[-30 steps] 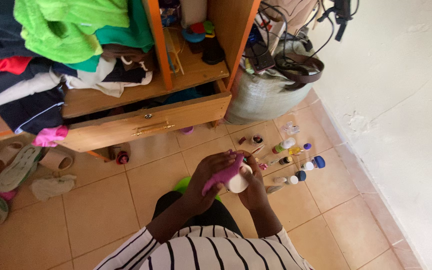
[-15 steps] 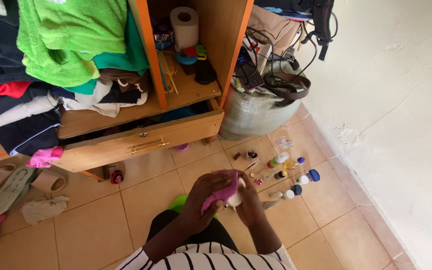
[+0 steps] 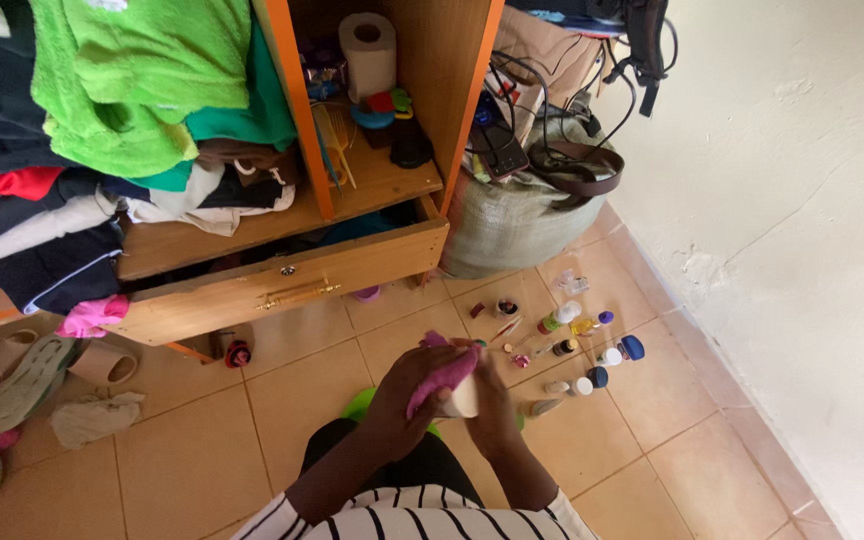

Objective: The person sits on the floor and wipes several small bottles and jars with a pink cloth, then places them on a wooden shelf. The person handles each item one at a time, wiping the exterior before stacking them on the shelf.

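A small white jar [image 3: 464, 398], round and squat, sits tilted in the air above the tiled floor, just in front of the striped-sleeved person's lap. A magenta cloth [image 3: 440, 378] is draped over its upper left side, bunched and folded, touching the jar and hiding much of it. Only the jar's pale lower right side shows.

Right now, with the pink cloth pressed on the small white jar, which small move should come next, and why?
Probably turn the small white jar a little in the right hand. The pink cloth under the left hand covers only its upper left side; the lower face is bare.
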